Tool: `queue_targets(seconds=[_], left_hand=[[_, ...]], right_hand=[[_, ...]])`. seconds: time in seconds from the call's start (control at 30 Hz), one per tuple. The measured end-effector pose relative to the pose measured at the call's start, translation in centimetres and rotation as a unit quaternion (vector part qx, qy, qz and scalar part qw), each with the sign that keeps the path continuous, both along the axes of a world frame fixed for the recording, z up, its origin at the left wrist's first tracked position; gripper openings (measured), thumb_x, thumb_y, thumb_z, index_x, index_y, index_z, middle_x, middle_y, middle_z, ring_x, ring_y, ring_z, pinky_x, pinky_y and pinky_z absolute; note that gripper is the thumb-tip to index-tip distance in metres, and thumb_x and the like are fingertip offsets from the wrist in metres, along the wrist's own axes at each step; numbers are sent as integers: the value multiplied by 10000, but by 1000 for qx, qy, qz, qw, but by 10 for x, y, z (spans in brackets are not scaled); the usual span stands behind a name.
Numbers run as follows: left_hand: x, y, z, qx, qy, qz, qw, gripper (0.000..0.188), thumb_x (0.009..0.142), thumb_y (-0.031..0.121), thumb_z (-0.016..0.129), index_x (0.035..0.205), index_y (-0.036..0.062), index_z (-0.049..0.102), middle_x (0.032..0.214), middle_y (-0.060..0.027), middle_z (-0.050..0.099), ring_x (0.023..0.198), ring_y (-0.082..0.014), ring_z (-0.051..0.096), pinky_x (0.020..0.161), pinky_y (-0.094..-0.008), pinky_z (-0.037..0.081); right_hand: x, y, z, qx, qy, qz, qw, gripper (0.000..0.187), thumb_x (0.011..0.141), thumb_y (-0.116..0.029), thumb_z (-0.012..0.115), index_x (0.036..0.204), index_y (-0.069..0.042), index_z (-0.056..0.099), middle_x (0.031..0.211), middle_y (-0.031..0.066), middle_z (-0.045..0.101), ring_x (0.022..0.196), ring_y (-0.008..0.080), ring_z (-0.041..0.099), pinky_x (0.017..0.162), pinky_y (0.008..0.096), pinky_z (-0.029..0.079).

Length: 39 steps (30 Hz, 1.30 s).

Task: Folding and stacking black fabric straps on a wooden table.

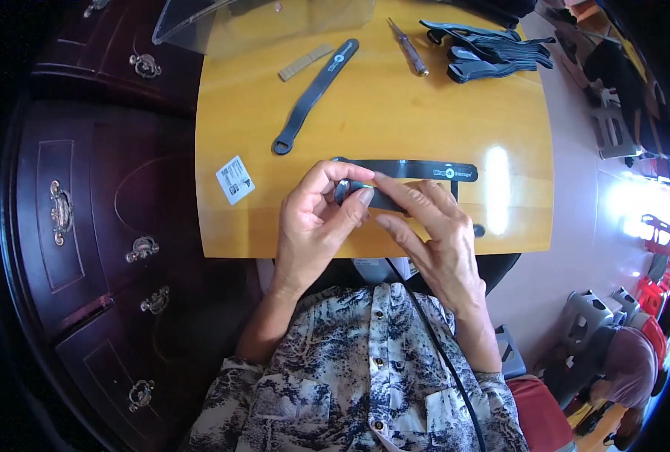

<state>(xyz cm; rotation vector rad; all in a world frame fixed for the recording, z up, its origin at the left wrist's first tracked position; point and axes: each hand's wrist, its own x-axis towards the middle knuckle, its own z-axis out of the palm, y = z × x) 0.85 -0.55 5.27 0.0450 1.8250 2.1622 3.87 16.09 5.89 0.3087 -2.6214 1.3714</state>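
My left hand (316,207) is closed on the rounded end of a dark strap (384,200), pinching it between thumb and fingers. On the right side, my right hand (440,230) has its index fingertip against that same end, beside the left fingertips. Its thumb stands apart from the index finger, and the other fingers are partly hidden. Just beyond both hands, another dark strap section (418,169) with white print lies across the table. Whether it joins the held strap is hidden by my hands.
On the yellow table (237,105) lie a loose black strap (310,98), a tan strip (305,62), a screwdriver-like tool (409,49), a pile of dark straps (493,59) and a white label (235,180). Dark drawers (71,211) stand left; stools (591,316) and people are at right.
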Motion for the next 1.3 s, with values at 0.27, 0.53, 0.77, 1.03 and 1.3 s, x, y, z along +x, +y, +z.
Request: queue_targets(seconds=[0.27, 0.53, 0.77, 1.03, 1.3], left_hand=[[8, -33, -23, -41, -35, 5, 999, 199, 883, 11, 624, 1081, 0, 612, 847, -11, 619, 718, -61, 593, 654, -192, 488], [5, -40, -27, -67, -68, 12, 995, 180, 871, 9, 629, 1049, -17, 620, 842, -54, 655, 706, -100, 611, 649, -223, 491], [4, -32, -30, -144, -44, 57, 987, 202, 863, -13, 636, 1064, -6, 618, 847, -38, 642, 682, -75, 601, 616, -197, 501], [0, -37, -40, -56, -52, 72, 994, 136, 885, 2, 610, 1014, -37, 599, 880, -100, 666, 713, -151, 656, 653, -253, 542], [-1, -36, -35, -94, -58, 86, 990, 137, 909, 14, 581, 1032, -45, 595, 894, -89, 655, 734, -137, 652, 682, -246, 542]], right_hand=[[12, 51, 1, -73, -324, -11, 943, 230, 800, -191, 729, 831, 14, 628, 636, 63, 571, 606, 108, 534, 540, 269, 416], [10, 77, -22, -177, -313, -57, 931, 198, 905, -198, 621, 930, -4, 653, 710, -4, 619, 614, 61, 491, 559, 222, 410], [8, 69, -14, -232, -364, -140, 891, 187, 916, -195, 616, 924, -14, 660, 708, -4, 628, 573, 31, 466, 497, 184, 384], [13, 74, -24, -241, -296, -198, 903, 163, 876, -192, 671, 902, -32, 661, 679, 2, 631, 523, 27, 455, 474, 175, 361], [7, 67, -24, -227, -274, -221, 908, 199, 919, -209, 617, 948, -17, 663, 699, -9, 615, 527, 21, 421, 462, 184, 321]])
